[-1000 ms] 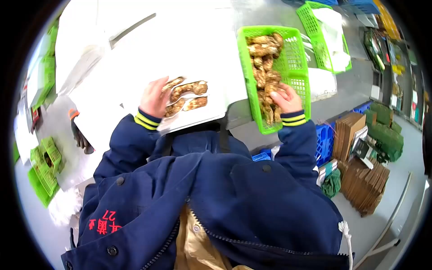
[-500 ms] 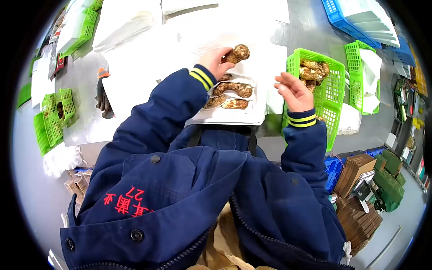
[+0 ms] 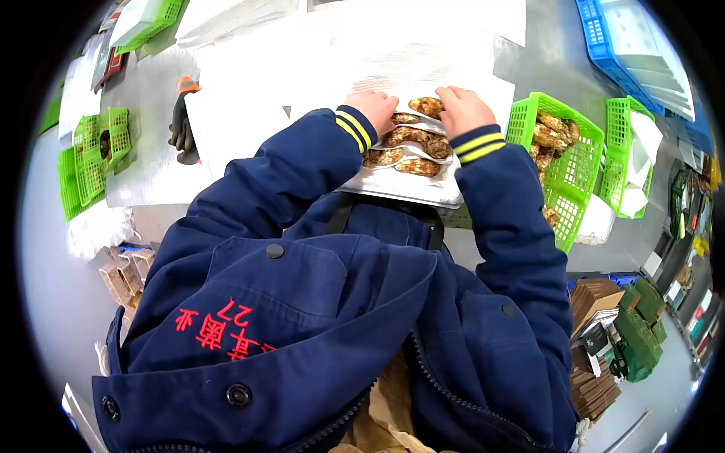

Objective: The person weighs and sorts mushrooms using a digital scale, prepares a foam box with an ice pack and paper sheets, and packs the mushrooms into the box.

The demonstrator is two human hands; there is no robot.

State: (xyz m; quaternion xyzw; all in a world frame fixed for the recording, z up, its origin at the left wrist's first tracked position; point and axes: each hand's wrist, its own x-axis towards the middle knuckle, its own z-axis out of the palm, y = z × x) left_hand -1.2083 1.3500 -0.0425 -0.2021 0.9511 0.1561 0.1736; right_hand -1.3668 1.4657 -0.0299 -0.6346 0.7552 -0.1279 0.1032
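Several mottled brown-and-white mushrooms (image 3: 417, 137) lie in rows in a white tray (image 3: 408, 186), with folds of white paper (image 3: 396, 79) between the rows. One mushroom (image 3: 427, 107) rests at the top of the rows, between my two hands. On the left side, my left hand (image 3: 371, 107) is closed, fingers curled at the paper. My right hand (image 3: 464, 112) is closed at the opposite side, its fingertips beside the right end of that top mushroom. Both hands appear to pinch the paper, though their fingertips are partly hidden.
To the right stands a green basket (image 3: 568, 192) with more mushrooms (image 3: 555, 132) inside. Another green basket (image 3: 619, 128) and a blue crate (image 3: 600, 38) stand farther right. A dark glove (image 3: 182, 124) lies on the left of the metal table, near small green baskets (image 3: 91, 158).
The mushroom that my left hand held in the air now lies in the tray. My right hand has moved left from beside the green basket to the tray's right side. The view has shifted slightly.
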